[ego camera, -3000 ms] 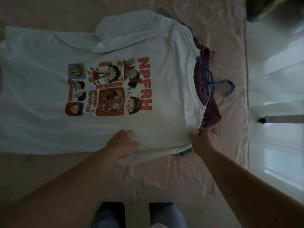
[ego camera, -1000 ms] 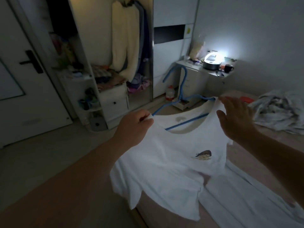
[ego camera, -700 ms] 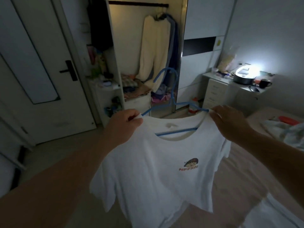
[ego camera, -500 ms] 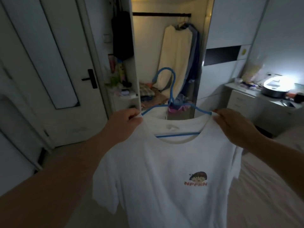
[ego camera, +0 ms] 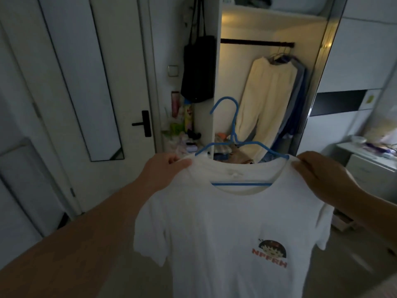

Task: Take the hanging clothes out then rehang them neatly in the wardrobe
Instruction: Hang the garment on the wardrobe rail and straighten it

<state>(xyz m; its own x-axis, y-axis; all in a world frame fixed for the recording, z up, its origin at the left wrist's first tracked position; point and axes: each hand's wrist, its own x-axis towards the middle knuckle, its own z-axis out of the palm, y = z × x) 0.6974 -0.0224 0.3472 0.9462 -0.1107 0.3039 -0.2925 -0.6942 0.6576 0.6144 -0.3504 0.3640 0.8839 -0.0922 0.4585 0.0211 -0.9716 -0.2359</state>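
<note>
White T-shirt (ego camera: 225, 229): held up in front of the person, on a blue hanger, front facing the camera; a small round cartoon print with red letters "NPFRH" sits low on the chest, toward the right of the view.
Blue hanger (ego camera: 235, 147): its shoulders run inside the shirt, its lower bar shows through the neck opening, and its hook stands upright above the collar.
Left hand (ego camera: 163, 175): fingers and thumb pinch the shirt's shoulder seam just beside the collar, at the left of the view.
Right hand (ego camera: 322, 175): fingers curl over the opposite shoulder of the shirt, gripping the cloth there.
Wardrobe (ego camera: 257, 82): open, straight ahead beyond the shirt, lit warm yellow inside; a dark rail (ego camera: 256, 42) crosses near the top.
Hanging clothes (ego camera: 270, 104): a cream garment with darker blue ones behind it, bunched at the right end of the rail.
Black bag (ego camera: 198, 67): hangs on the wardrobe's left outer edge.
White door (ego camera: 86, 82): at left, closed, with a black handle.
Desk (ego camera: 369, 155): at far right, pale, cluttered; its items are too blurred to name.
</note>
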